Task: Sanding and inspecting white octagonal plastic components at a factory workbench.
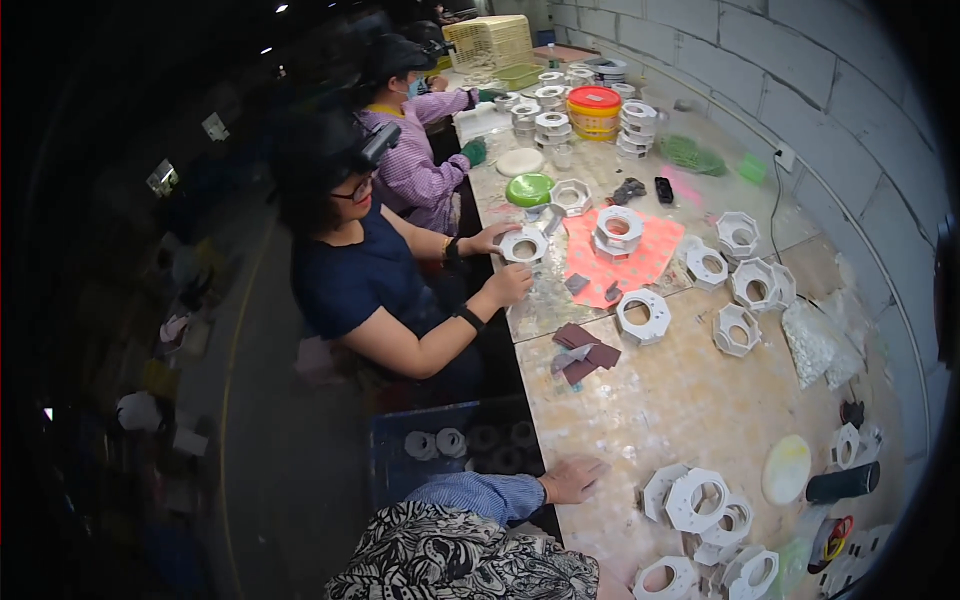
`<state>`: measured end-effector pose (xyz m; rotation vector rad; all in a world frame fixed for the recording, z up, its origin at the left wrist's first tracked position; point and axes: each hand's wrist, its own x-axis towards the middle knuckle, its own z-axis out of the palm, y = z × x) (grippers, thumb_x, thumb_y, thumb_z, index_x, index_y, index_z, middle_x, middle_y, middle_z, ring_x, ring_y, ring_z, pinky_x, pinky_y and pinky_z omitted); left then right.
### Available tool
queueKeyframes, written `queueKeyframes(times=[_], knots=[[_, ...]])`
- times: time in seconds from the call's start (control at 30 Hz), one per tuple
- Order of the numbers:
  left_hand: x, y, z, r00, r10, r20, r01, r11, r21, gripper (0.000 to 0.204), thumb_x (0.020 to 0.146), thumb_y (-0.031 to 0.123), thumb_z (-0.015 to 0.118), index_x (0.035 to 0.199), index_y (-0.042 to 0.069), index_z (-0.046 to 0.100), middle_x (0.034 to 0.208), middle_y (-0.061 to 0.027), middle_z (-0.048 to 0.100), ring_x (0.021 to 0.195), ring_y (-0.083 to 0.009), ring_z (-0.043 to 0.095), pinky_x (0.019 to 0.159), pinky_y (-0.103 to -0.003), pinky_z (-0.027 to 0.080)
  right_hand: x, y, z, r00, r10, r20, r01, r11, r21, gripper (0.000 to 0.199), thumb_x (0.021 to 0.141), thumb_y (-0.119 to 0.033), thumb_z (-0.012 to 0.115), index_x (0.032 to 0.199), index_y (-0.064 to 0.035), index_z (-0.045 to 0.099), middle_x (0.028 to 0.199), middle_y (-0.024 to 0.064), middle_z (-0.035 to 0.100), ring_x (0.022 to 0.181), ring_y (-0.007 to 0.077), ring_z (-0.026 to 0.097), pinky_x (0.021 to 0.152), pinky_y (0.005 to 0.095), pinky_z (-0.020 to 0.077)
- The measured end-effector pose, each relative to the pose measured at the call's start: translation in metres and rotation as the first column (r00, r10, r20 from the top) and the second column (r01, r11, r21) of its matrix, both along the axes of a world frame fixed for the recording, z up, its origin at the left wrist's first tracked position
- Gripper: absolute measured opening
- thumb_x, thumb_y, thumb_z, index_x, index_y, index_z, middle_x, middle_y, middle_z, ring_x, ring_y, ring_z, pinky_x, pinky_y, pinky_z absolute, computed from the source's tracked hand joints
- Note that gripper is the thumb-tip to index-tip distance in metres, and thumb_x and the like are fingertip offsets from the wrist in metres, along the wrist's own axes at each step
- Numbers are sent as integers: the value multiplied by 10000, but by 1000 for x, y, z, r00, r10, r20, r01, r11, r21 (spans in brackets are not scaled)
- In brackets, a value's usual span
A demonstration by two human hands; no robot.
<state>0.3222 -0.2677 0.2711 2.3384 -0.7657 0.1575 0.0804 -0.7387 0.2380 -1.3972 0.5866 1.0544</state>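
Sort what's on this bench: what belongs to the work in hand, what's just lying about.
In the work: left hand, flat on the bench; white octagon rings nearest it.
Lying about: brown scraps; black tube; pale disc; green lid; yellow tub.

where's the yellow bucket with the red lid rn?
Head view, far end of the table: the yellow bucket stands among stacks of white octagonal rings, beyond the green lid.
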Motion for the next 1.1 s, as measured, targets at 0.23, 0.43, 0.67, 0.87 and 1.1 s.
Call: queueKeyframes(times=[0.23,0.43,0.67,0.87,1.1], knots=[[38,14,59,894,190,-406,-243,967,-83,452,784,118,550,1228,52,500,698,-120,572,618,-262,587,599,-371,476,-11,-8,-23,998,52,21,-48,987,-156,223,791,-202,556,816,-23,686,770,39,655,670,133,573,552,259,409],[170,91,194,910,386,-155,-382,628,-678,692,805,37,558,1417,17,236,645,3,503,574,-54,468,521,-219,389,-13,-7,-21,1000,18,25,-15,995,-100,228,791,-190,548,840,-13,684,752,51,654,632,133,578,577,259,444],[180,122,254,938,236,-253,-343,526,-779,790,823,7,526,1456,37,54,743,-17,540,593,-48,482,558,-163,376,-15,-10,-21,996,-84,-24,83,996,-14,208,797,-154,548,833,8,673,783,60,656,696,147,594,616,276,468],[184,113,265,948,213,-237,-318,622,-715,841,817,14,541,1465,86,11,769,-11,550,653,-51,510,592,-175,401,-22,-16,-32,999,-36,11,36,998,-51,177,795,-133,551,803,4,664,772,66,644,670,147,577,599,271,466],[189,96,237,945,210,-252,-328,584,-743,844,791,-10,529,1468,90,35,743,-24,563,663,-62,519,619,-197,424,-21,-16,-31,992,-123,-2,123,992,-21,167,792,-129,547,787,-3,657,757,55,636,658,134,567,577,268,458]])
